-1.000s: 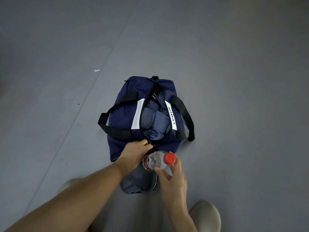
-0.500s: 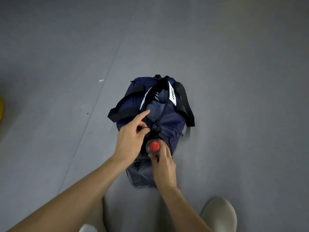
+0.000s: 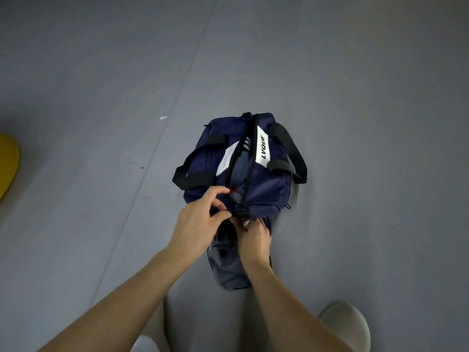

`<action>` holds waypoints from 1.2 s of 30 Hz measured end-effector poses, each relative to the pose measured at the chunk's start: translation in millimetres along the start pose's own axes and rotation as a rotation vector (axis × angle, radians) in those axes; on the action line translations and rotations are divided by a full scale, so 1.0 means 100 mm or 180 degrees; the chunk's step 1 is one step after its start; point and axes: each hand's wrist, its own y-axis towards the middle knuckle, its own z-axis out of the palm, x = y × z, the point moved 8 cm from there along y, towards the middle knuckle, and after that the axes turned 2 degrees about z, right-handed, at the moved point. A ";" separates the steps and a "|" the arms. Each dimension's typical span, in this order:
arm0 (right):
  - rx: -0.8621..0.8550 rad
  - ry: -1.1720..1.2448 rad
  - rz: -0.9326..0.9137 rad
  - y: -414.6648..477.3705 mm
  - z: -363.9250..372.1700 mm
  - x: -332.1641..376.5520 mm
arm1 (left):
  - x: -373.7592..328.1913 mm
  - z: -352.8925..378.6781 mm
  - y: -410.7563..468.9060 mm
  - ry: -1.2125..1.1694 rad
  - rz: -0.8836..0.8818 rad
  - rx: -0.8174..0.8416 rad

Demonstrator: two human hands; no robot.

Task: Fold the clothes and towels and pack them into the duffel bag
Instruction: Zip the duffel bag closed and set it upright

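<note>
A navy duffel bag [image 3: 264, 191] with black handles lies on the grey floor, its top zip partly open. Folded grey-blue cloth [image 3: 241, 165] shows in the gap, and the red cap of a water bottle [image 3: 232, 191] peeks out at the near end of the opening. My left hand [image 3: 203, 222] pinches the bag's fabric at the left side of that near end. My right hand [image 3: 253, 240] grips the bag's near end just below the metal ring [image 3: 239, 208], fingers curled; what they pinch is hidden.
A grey open end pocket [image 3: 228, 265] of the bag hangs toward me under my wrists. My light shoes [image 3: 345, 323] stand at the bottom. A yellow object [image 3: 7, 166] sits at the left edge, and a white scrap [image 3: 163, 118] lies on the floor.
The bottle has gone from my right hand into the bag; only its cap shows. My right hand moved to the bag's near end, and the opening has narrowed.
</note>
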 end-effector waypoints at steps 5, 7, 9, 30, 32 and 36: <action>0.0048 -0.0124 0.0035 -0.12 -0.03 -0.18 | -0.07 0.08 0.00 0.0017 -0.0014 -0.0065; 0.0229 -0.0242 0.0003 -0.09 0.01 -0.19 | -0.13 0.03 0.03 -0.0139 -0.0018 -0.0154; 0.0289 -0.0035 0.0081 -0.05 0.07 -0.18 | -0.18 -0.04 0.06 -0.0376 -0.0002 -0.0260; 0.0461 -0.0517 0.0155 0.01 0.25 -0.11 | 0.20 -0.10 -0.20 0.0221 -0.0298 -0.0047; 0.0648 -0.0369 -0.0073 -0.11 0.16 0.00 | 0.27 -0.09 -0.22 0.0447 -0.0296 -0.0051; 0.0854 -0.0344 -0.0357 -0.44 -0.13 0.08 | 0.30 -0.11 -0.31 0.0616 -0.0156 -0.0159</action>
